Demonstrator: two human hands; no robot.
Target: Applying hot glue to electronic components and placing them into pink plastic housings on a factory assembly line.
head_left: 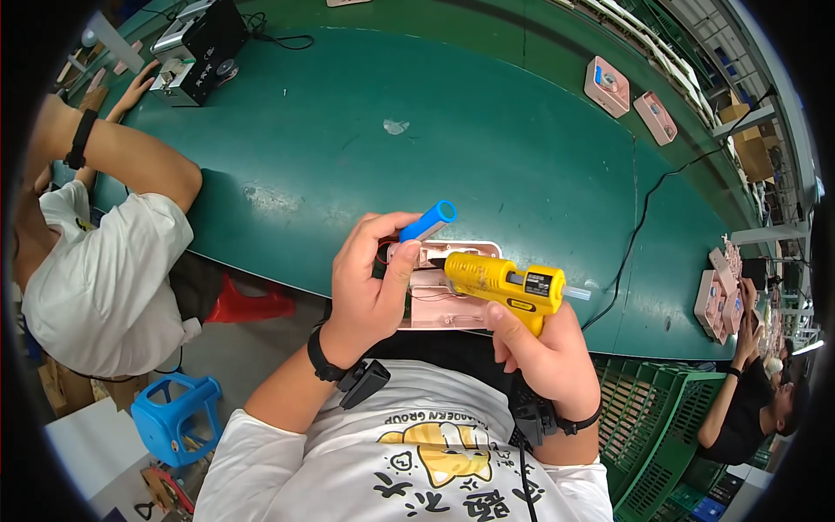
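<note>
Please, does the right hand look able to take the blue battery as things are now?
Probably not: the right hand is wrapped around the yellow glue gun, and the left hand holds the blue battery.

One glue gun (487,275), one blue cylinder (428,223), one blue stool (160,426)

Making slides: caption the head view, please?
Left hand holding blue cylinder, right hand holding yellow glue gun, over pink casing.
</note>
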